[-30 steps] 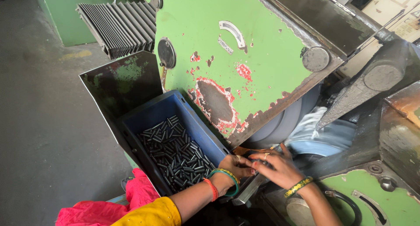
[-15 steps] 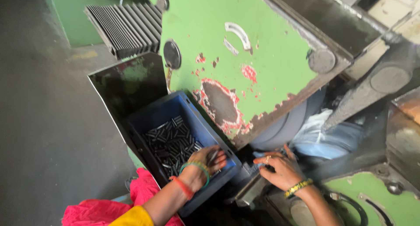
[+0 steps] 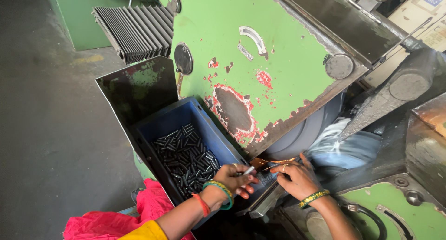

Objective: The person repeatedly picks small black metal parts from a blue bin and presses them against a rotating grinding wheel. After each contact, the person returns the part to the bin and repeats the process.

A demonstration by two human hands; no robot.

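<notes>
We see the left hand [image 3: 236,178] with fingers [image 3: 246,180] curled shut around a small light metal pin [image 3: 249,170], which sticks out toward the machine, just above the near right corner of a blue plastic crate [image 3: 183,113]. The right hand [image 3: 297,176] sits just beside it, fingers [image 3: 278,169] bent down and pressed on the dark metal rest at the mouth of the machine; whether they pinch anything, we cannot tell. Thin orange sparks [image 3: 274,162] streak between the two hands, right under the edge of the big grey grinding wheel [image 3: 302,133].

Moving outward: green and orange bangles on the left wrist, a green-yellow bangle on the right (both forearms bare). The crate holds a heap of short dark pins [image 3: 186,156] and stands to the left of the hands, w/ a dark sheet-metal guard [image 3: 137,89] upright behind it. Above it all leans the green machine cover [image 3: 260,59], paint chipped to red and bare metal. Pink cloth [image 3: 153,207] shows at bottom left, grey concrete floor [image 3: 46,128] beyond.
</notes>
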